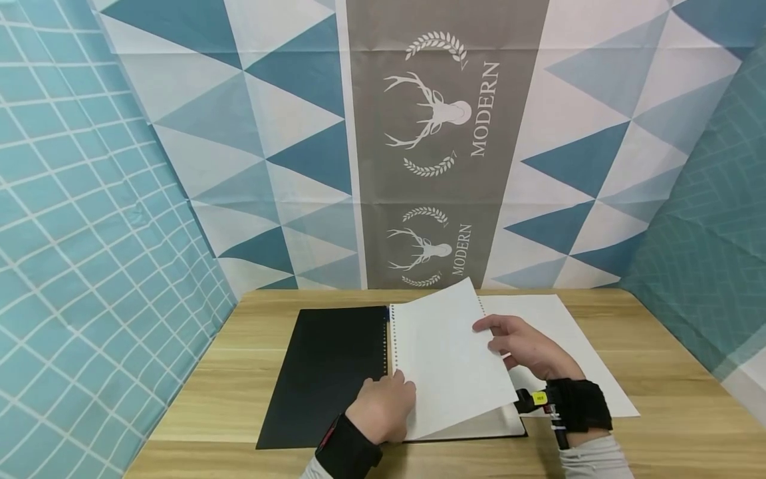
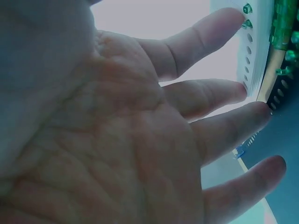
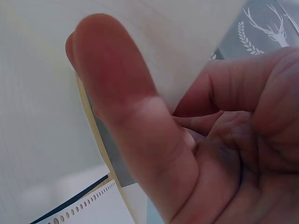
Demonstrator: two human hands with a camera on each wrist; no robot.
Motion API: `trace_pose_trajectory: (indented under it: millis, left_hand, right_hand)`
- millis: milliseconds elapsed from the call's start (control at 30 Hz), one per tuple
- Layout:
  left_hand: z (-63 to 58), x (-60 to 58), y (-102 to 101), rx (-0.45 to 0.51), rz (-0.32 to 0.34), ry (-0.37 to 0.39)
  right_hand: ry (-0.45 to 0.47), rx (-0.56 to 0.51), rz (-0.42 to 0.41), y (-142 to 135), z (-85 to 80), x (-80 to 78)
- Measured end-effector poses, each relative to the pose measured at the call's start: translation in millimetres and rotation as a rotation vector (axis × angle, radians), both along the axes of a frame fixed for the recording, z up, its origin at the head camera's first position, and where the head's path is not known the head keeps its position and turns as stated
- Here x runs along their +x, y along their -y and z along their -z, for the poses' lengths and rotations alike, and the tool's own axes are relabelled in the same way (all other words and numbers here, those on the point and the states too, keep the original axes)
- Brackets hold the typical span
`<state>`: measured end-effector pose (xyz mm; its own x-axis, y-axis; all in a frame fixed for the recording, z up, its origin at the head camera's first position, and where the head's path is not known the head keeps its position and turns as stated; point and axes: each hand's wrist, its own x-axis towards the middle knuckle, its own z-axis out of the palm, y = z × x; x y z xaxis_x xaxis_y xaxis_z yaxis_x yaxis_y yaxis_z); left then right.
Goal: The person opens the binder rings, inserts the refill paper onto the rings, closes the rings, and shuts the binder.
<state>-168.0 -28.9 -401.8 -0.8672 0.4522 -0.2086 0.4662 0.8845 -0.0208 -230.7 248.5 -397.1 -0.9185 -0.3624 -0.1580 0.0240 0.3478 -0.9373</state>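
A black notebook cover (image 1: 335, 372) lies spread on the left, joined along its spine to a stack of white pages with a row of punched holes. On the punched edge of the stack rests my left hand (image 1: 383, 402), its fingers fairly straight and spread in the left wrist view. Green translucent binding prongs (image 2: 282, 23) show by its fingertips, some through the holes. My right hand (image 1: 532, 346) pinches the right edge of the top white sheet (image 1: 445, 359) between thumb and fingers. That sheet's right side is lifted and tilted above the pages below.
Another white sheet with punched holes (image 1: 577, 372) lies to the right, partly under my right hand and forearm. The wooden table (image 1: 203, 386) meets a patterned cloth backdrop (image 1: 305, 159) behind, with blue cloth walls at both sides.
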Motion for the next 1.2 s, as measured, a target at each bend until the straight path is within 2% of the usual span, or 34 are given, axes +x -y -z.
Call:
trace_pose_trajectory:
  millis: [500, 1200]
  left_hand:
    - [-1.2, -0.5, -0.7, -0.040, -0.084, 0.003]
    - [-3.4, -4.1, 2.5, -0.049, -0.085, 0.024]
  right_hand:
    - [0.004, 0.041, 0.019, -3.3, 2.3, -0.1]
    - [0.040, 0.153, 0.101, -2.7, 11.8, -0.6]
